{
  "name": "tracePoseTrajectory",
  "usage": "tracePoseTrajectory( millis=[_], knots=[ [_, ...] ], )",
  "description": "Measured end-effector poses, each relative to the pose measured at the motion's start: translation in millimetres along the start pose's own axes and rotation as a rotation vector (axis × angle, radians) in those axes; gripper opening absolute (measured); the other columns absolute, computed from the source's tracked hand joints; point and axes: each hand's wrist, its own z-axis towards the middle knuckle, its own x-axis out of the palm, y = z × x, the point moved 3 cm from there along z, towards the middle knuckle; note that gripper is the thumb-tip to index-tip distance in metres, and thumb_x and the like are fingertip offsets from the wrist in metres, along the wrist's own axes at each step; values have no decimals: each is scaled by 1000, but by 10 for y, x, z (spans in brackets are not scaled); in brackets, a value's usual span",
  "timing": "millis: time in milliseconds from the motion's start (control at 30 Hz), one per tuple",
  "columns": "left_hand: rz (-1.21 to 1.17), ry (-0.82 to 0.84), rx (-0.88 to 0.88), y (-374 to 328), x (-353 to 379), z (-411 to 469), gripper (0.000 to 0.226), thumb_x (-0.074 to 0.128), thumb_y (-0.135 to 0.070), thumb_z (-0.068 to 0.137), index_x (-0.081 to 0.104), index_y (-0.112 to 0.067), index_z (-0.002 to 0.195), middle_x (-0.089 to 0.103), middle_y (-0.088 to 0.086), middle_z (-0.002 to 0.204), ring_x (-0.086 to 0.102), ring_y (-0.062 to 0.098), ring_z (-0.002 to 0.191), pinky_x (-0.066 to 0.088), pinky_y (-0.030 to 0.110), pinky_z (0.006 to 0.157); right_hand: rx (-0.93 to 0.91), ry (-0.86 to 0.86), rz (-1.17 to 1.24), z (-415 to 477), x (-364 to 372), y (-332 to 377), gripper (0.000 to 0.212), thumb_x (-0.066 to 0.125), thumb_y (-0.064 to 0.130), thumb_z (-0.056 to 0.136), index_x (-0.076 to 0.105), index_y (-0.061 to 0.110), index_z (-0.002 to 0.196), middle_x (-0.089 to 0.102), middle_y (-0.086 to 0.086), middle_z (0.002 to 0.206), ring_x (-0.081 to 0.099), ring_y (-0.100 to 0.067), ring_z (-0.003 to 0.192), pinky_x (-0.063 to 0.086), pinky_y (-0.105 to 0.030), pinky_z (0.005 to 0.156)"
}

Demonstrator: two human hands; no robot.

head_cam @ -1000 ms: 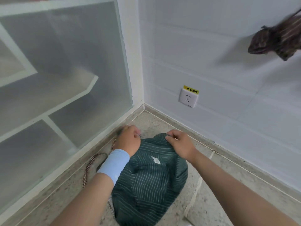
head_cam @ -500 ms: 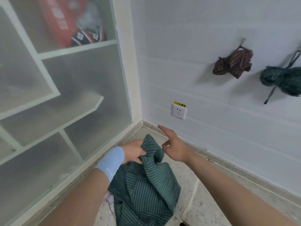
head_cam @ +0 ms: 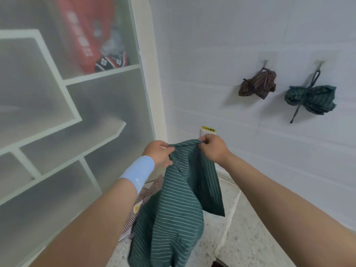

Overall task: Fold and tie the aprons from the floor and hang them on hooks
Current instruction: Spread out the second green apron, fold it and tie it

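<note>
Green striped apron (head_cam: 173,205) — hung at six o'clock, top hem pinched by left hand (head_cam: 159,154) and right hand (head_cam: 213,148), both clenched on cloth; best spread taut and level before folding, clear of checked apron (head_cam: 142,199) beneath.

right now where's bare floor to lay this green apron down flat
Bare floor lies right of the held green apron, between it and the wall base. The left side is crowded: a checked cloth lies by the cabinet. Both hands, left hand and right hand, grip the apron's top edge.
</note>
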Motion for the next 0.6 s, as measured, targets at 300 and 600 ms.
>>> tracePoseTrajectory(
  millis=[300,600],
  knots=[
    [19,317,-101,1031,700,-184,53,55,-11,96,41,-24,146,49,2,145,52,16,119,46,20,82,77,431,-311,-465,871,-905,72,57,12,91,29,28,155,2,-7,166,28,-30,147,33,-29,108],
    [455,513,-311,2519,931,-617,8,66,-34,87,63,-33,94,64,-12,104,61,12,97,45,26,79,-89,987,-665,-1335,2265,-1393,74,70,61,76,49,34,140,52,3,141,49,-21,130,41,-36,107]
  ],
)
